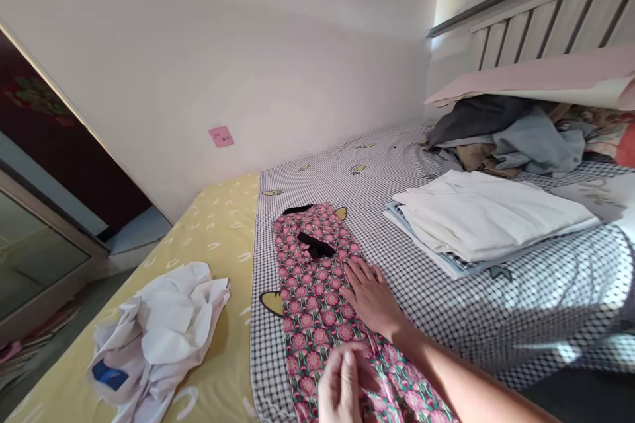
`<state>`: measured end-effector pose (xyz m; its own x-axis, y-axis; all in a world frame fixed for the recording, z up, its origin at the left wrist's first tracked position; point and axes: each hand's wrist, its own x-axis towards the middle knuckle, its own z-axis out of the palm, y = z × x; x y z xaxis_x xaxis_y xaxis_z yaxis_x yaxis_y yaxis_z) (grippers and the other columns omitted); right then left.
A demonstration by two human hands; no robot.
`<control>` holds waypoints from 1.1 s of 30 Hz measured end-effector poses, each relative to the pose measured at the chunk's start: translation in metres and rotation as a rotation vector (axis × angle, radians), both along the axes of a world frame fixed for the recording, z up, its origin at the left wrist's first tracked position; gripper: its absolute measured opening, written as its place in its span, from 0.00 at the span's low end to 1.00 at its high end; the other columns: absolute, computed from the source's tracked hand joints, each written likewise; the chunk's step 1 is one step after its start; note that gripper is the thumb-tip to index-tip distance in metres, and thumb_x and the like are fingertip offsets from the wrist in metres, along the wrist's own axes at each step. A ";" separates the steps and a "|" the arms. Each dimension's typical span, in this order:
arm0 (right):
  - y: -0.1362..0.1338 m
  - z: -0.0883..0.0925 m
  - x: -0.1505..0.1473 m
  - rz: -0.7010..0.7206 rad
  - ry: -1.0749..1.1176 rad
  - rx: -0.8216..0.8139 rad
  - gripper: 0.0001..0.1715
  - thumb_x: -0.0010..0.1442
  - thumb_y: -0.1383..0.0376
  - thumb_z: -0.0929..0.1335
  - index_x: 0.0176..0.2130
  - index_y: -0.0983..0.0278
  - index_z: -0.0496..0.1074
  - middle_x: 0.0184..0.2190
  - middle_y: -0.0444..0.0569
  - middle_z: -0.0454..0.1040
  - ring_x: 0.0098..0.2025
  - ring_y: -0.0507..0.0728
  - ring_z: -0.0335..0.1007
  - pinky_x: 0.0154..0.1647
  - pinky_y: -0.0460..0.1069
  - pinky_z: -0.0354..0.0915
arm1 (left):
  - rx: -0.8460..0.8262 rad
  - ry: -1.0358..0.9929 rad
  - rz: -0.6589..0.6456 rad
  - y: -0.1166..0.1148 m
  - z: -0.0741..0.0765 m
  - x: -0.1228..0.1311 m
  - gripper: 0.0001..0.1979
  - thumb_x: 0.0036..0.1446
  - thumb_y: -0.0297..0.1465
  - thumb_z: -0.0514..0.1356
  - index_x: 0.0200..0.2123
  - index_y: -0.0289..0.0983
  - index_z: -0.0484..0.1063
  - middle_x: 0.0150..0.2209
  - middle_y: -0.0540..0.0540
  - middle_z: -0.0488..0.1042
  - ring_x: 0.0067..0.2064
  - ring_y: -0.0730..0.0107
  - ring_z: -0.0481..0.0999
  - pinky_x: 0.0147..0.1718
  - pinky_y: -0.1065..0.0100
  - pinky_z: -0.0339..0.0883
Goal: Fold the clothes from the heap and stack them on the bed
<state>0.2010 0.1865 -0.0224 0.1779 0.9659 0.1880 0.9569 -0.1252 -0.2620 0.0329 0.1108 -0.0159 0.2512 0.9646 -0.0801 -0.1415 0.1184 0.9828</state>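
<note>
Right hand [373,296] lies over floral garment [310,297] edge — checked sheet [421,287] alongside.

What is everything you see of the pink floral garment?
The pink floral cloth garment lies flat on the checked white and black sheet, near end out of frame. Black fabric edging shows at its far end, a black strip on top. The right hand rests on it; contact with the blurred left hand is unclear.

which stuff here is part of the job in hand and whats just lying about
In hand: flowered garment; right hand flat on it, left hand over it.

Apparently just lying about: crumpled white cloth, heaped clothes, folded stack (possibly related).
</note>
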 end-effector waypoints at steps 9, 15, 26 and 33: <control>0.001 -0.005 -0.001 -0.002 0.127 0.151 0.34 0.74 0.50 0.58 0.70 0.62 0.64 0.73 0.55 0.60 0.75 0.68 0.51 0.73 0.70 0.46 | 0.704 1.155 0.058 0.132 0.041 0.019 0.20 0.65 0.29 0.51 0.49 0.43 0.83 0.69 0.37 0.67 0.69 0.41 0.65 0.66 0.39 0.59; 0.005 -0.011 -0.003 -0.011 0.157 0.160 0.33 0.71 0.53 0.63 0.70 0.61 0.64 0.73 0.53 0.60 0.74 0.69 0.52 0.74 0.71 0.46 | 1.087 1.558 -0.191 0.168 0.037 0.052 0.26 0.65 0.23 0.47 0.56 0.44 0.78 0.77 0.51 0.49 0.78 0.47 0.43 0.73 0.34 0.39; 0.005 -0.009 -0.001 0.002 0.193 0.141 0.35 0.72 0.51 0.62 0.71 0.59 0.63 0.73 0.51 0.59 0.74 0.70 0.53 0.73 0.72 0.47 | 0.977 1.628 -0.097 0.200 0.040 0.049 0.25 0.64 0.20 0.47 0.51 0.37 0.81 0.61 0.36 0.77 0.60 0.49 0.76 0.69 0.32 0.50; 0.005 -0.018 -0.002 0.001 0.165 0.149 0.34 0.72 0.50 0.60 0.71 0.59 0.64 0.73 0.50 0.57 0.74 0.70 0.53 0.73 0.72 0.48 | 0.938 1.515 0.199 0.193 0.072 0.061 0.23 0.69 0.29 0.45 0.44 0.36 0.82 0.48 0.37 0.83 0.53 0.53 0.79 0.70 0.42 0.51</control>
<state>0.1991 0.1916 -0.0409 0.2169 0.9298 0.2974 0.8995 -0.0720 -0.4309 0.0944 0.3043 0.0556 0.3722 0.8225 0.4300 0.9148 -0.4033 -0.0205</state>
